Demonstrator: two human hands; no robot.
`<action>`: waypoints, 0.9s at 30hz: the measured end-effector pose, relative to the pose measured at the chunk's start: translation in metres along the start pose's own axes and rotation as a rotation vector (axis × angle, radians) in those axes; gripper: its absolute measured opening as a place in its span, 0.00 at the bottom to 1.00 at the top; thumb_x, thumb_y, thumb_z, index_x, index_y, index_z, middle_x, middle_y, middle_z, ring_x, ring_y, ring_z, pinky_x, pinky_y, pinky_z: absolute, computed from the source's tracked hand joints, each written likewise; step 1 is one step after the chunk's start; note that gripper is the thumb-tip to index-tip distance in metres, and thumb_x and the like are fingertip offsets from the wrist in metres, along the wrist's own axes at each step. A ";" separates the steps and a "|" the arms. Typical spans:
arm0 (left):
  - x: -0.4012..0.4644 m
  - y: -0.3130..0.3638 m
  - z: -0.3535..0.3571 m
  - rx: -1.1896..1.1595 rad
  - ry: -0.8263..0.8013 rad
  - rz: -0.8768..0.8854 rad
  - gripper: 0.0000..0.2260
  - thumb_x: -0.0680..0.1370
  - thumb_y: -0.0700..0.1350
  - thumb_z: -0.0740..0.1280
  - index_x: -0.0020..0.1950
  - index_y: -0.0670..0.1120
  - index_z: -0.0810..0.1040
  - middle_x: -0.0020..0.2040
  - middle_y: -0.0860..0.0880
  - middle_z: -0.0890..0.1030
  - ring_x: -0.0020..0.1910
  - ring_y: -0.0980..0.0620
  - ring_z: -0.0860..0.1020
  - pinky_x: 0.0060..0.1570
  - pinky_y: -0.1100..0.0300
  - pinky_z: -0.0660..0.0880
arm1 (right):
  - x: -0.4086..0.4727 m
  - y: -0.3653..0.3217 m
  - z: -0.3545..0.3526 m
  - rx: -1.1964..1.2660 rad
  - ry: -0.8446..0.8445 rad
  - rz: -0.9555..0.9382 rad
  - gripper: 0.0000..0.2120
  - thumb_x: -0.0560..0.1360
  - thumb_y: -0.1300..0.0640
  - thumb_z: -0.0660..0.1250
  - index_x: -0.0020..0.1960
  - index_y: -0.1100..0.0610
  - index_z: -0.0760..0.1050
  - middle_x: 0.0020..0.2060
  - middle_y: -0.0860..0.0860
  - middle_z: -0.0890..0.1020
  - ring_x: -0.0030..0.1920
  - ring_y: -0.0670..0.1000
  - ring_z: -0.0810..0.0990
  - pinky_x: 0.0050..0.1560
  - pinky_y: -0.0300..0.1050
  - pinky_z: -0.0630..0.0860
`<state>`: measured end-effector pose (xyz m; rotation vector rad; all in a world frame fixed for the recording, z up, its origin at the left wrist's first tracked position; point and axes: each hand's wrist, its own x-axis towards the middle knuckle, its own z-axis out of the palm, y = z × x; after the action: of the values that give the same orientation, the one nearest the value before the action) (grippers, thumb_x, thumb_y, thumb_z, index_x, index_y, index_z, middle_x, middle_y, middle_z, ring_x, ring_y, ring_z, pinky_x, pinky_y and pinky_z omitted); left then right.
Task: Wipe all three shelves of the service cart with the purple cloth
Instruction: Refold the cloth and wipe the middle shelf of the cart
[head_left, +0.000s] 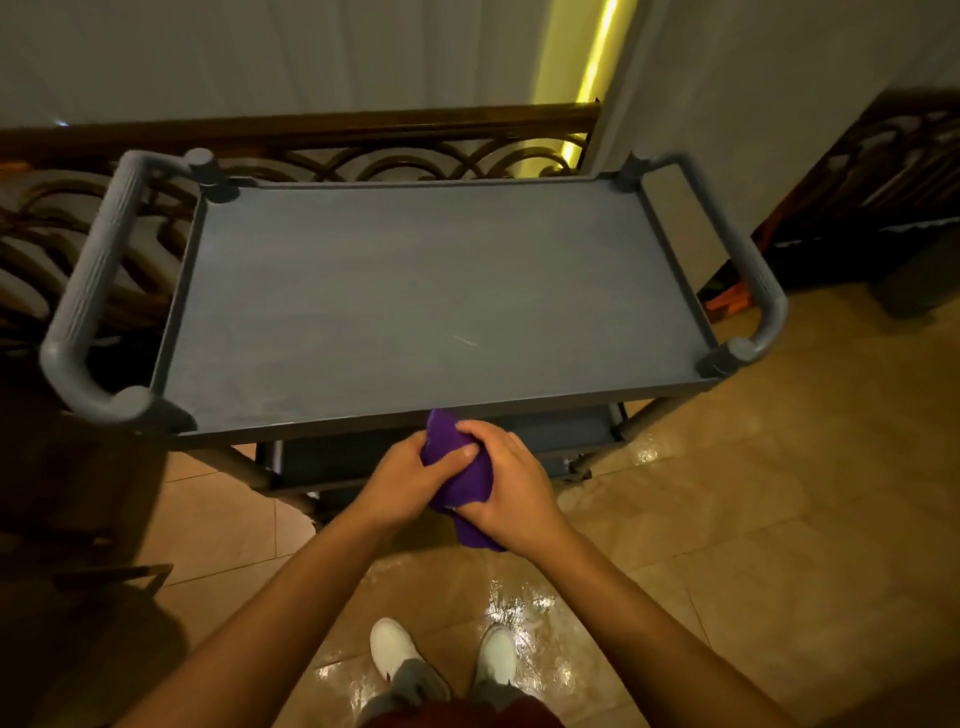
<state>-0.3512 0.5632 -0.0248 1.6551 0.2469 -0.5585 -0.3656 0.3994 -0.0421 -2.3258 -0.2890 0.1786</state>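
both hands are bunching the purple cloth (457, 470) just in front of the service cart's (441, 291) near edge, not yet on any shelf. best to fold it into a flat pad, then sweep the top shelf (415, 270) corner to corner before the lower ones. left hand (408, 480) grips the cloth, fingers curled; right hand (506, 483) clasps it from the other side.

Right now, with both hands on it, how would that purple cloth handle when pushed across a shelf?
The purple cloth is bunched between the left hand and right hand, so it is probably soft and floppy. A corner droops below the hands, suggesting it is light and would fold rather than slide stiffly.
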 end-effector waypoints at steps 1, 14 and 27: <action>0.000 0.004 0.006 0.001 -0.021 0.004 0.20 0.69 0.62 0.73 0.55 0.54 0.79 0.47 0.52 0.86 0.46 0.56 0.85 0.38 0.66 0.79 | -0.003 0.006 -0.006 0.012 0.010 -0.011 0.37 0.68 0.47 0.78 0.73 0.47 0.68 0.69 0.45 0.75 0.65 0.46 0.73 0.59 0.34 0.71; 0.038 -0.035 0.070 -0.193 0.038 -0.078 0.14 0.77 0.48 0.72 0.62 0.49 0.80 0.54 0.46 0.86 0.52 0.48 0.85 0.48 0.56 0.82 | -0.018 0.088 -0.019 0.046 -0.001 -0.037 0.42 0.68 0.45 0.77 0.77 0.42 0.62 0.78 0.44 0.62 0.75 0.49 0.62 0.66 0.41 0.68; 0.239 -0.162 0.054 0.269 0.105 0.155 0.05 0.81 0.51 0.67 0.53 0.53 0.81 0.56 0.50 0.82 0.53 0.50 0.81 0.55 0.58 0.78 | 0.064 0.233 0.120 -0.081 0.091 0.084 0.44 0.66 0.38 0.70 0.78 0.36 0.53 0.65 0.52 0.74 0.57 0.58 0.80 0.52 0.54 0.82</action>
<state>-0.2334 0.5008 -0.2870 1.9486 0.1213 -0.4001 -0.2942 0.3404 -0.2955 -2.4200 -0.1562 0.1037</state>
